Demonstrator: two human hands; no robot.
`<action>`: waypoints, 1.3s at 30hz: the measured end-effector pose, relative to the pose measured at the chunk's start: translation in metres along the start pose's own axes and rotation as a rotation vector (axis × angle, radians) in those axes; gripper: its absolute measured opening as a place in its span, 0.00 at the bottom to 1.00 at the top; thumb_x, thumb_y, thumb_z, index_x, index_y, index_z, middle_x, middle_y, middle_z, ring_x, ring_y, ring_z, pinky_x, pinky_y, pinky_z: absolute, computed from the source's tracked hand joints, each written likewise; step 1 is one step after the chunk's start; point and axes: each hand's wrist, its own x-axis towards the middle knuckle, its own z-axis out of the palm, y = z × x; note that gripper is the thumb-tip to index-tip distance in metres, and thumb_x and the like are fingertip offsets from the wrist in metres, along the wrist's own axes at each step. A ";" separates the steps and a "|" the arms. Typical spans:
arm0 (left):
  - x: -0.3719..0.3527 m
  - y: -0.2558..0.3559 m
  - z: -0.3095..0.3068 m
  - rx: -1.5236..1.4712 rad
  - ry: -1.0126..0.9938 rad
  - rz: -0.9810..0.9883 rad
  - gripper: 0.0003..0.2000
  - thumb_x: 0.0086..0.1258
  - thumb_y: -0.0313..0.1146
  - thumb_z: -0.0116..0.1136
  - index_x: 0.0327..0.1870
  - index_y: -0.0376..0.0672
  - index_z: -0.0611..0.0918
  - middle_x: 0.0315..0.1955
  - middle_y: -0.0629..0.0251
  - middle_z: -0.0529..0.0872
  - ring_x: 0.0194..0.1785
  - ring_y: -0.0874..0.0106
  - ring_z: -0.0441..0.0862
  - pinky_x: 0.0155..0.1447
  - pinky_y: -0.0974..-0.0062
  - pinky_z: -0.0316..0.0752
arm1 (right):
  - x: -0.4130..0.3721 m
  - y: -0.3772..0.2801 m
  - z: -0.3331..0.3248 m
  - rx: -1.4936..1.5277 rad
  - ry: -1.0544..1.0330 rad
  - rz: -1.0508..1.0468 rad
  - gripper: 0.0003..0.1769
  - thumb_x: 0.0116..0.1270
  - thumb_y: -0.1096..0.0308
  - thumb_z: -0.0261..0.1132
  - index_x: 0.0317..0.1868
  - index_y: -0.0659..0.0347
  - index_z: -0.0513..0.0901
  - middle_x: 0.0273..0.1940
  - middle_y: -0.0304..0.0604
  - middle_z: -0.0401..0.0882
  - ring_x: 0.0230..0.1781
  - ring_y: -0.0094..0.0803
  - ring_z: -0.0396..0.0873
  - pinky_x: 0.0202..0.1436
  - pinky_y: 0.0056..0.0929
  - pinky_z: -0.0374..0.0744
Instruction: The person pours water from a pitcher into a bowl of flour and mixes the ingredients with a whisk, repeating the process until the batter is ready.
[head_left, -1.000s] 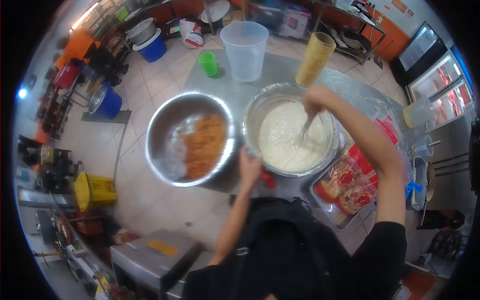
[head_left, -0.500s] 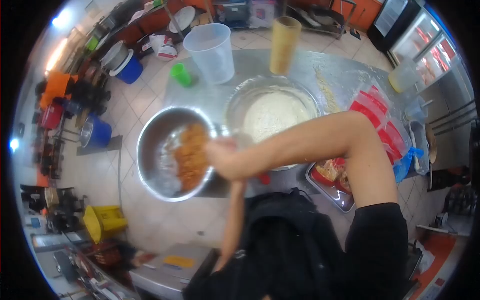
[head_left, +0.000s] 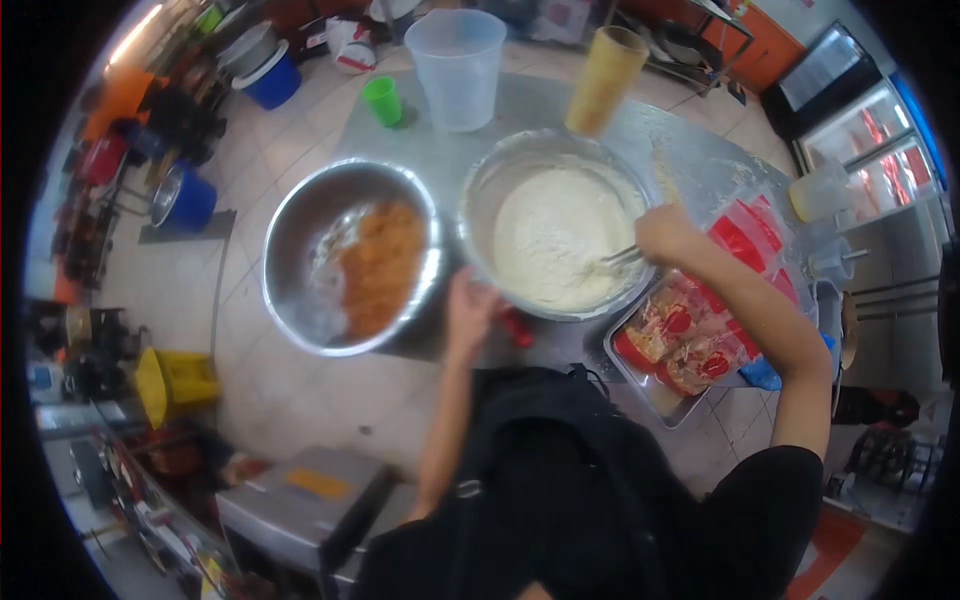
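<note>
My right hand (head_left: 666,236) is closed around a thin metal utensil (head_left: 622,257), whose far end dips into the pale, creamy-white mixture (head_left: 555,225) in a large metal bowl (head_left: 483,262). Beside that bowl's near-left rim is my left hand (head_left: 473,308), fingers apart and slightly bent, with nothing visible in them. A small red object (head_left: 517,328) lies just right of it. On the left, a second metal bowl (head_left: 287,318) contains an orange-brown mass (head_left: 385,265) and something whitish.
A metal tray (head_left: 668,408) with red-marked packages (head_left: 665,330) sits at the right. Toward the back stand a clear plastic pitcher (head_left: 455,75), a yellowish cylinder (head_left: 606,80) and a green cup (head_left: 382,101). More red-and-clear bags (head_left: 745,230) lie on the metal table (head_left: 680,150).
My right hand has swung from above the left bowl's right rim to the right side of the white mixture, where the utensil now shows. My left hand, hidden before, is uncovered.
</note>
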 end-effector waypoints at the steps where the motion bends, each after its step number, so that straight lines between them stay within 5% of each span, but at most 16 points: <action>1: 0.001 -0.002 -0.002 0.002 -0.043 0.033 0.30 0.62 0.22 0.55 0.64 0.40 0.56 0.38 0.63 0.75 0.43 0.72 0.77 0.44 0.73 0.80 | 0.005 0.010 -0.001 -0.004 0.016 0.039 0.10 0.51 0.67 0.58 0.31 0.58 0.85 0.32 0.47 0.83 0.36 0.38 0.82 0.34 0.35 0.77; 8: -0.011 0.000 0.012 -0.019 -0.093 0.038 0.30 0.62 0.22 0.56 0.62 0.39 0.55 0.33 0.63 0.74 0.39 0.72 0.77 0.44 0.72 0.80 | 0.060 0.017 0.005 0.133 0.424 0.156 0.10 0.54 0.67 0.57 0.30 0.59 0.84 0.30 0.48 0.82 0.32 0.39 0.82 0.33 0.37 0.78; 12: -0.017 -0.005 0.021 -0.023 -0.051 0.013 0.30 0.61 0.21 0.56 0.62 0.39 0.55 0.32 0.64 0.74 0.38 0.73 0.77 0.44 0.73 0.80 | 0.085 -0.039 0.028 0.213 0.679 -0.006 0.11 0.54 0.69 0.54 0.27 0.63 0.83 0.27 0.50 0.81 0.27 0.41 0.81 0.29 0.41 0.76; 15: -0.015 -0.017 0.017 -0.118 -0.016 0.047 0.29 0.60 0.20 0.56 0.61 0.40 0.57 0.36 0.58 0.76 0.37 0.70 0.78 0.40 0.72 0.81 | 0.060 -0.085 0.030 0.522 0.507 -0.043 0.10 0.57 0.69 0.53 0.31 0.66 0.79 0.28 0.53 0.80 0.29 0.46 0.80 0.32 0.45 0.76; 18: -0.015 -0.019 0.018 -0.159 0.037 0.040 0.31 0.60 0.20 0.56 0.63 0.40 0.55 0.32 0.67 0.73 0.37 0.76 0.76 0.43 0.73 0.80 | 0.010 -0.094 0.035 0.680 0.252 -0.097 0.10 0.61 0.66 0.52 0.37 0.63 0.76 0.30 0.52 0.79 0.31 0.48 0.79 0.35 0.43 0.77; 22: -0.011 -0.024 0.017 -0.089 0.112 0.057 0.31 0.60 0.21 0.56 0.64 0.40 0.56 0.33 0.67 0.73 0.37 0.76 0.76 0.41 0.73 0.79 | -0.054 -0.056 0.042 0.525 0.111 -0.098 0.14 0.64 0.58 0.52 0.41 0.59 0.76 0.30 0.54 0.79 0.33 0.50 0.79 0.37 0.47 0.75; 26: -0.013 -0.016 0.020 -0.122 0.107 0.033 0.32 0.60 0.21 0.56 0.64 0.40 0.55 0.34 0.67 0.73 0.36 0.75 0.77 0.40 0.72 0.80 | -0.034 -0.023 0.061 0.445 0.126 0.080 0.14 0.64 0.59 0.52 0.40 0.62 0.75 0.31 0.54 0.79 0.33 0.51 0.79 0.36 0.47 0.75; 30: -0.010 -0.020 0.019 -0.128 0.072 0.052 0.32 0.60 0.21 0.56 0.65 0.41 0.55 0.34 0.66 0.74 0.36 0.74 0.77 0.40 0.71 0.80 | 0.015 -0.064 0.060 0.666 0.285 0.196 0.12 0.63 0.64 0.52 0.37 0.63 0.77 0.31 0.53 0.79 0.35 0.48 0.80 0.37 0.44 0.77; 37: -0.012 -0.011 0.013 -0.094 0.097 -0.004 0.32 0.61 0.22 0.56 0.65 0.40 0.54 0.36 0.64 0.75 0.36 0.73 0.77 0.40 0.72 0.80 | -0.022 -0.044 0.050 0.599 0.121 0.044 0.12 0.63 0.64 0.52 0.37 0.62 0.78 0.30 0.54 0.79 0.32 0.49 0.80 0.36 0.46 0.77; 39: -0.011 -0.012 0.013 -0.097 0.085 -0.012 0.32 0.61 0.22 0.55 0.65 0.40 0.54 0.36 0.64 0.75 0.36 0.73 0.77 0.40 0.72 0.80 | -0.005 -0.036 0.054 0.562 0.253 0.198 0.11 0.61 0.66 0.52 0.38 0.63 0.78 0.30 0.54 0.79 0.32 0.49 0.80 0.36 0.45 0.77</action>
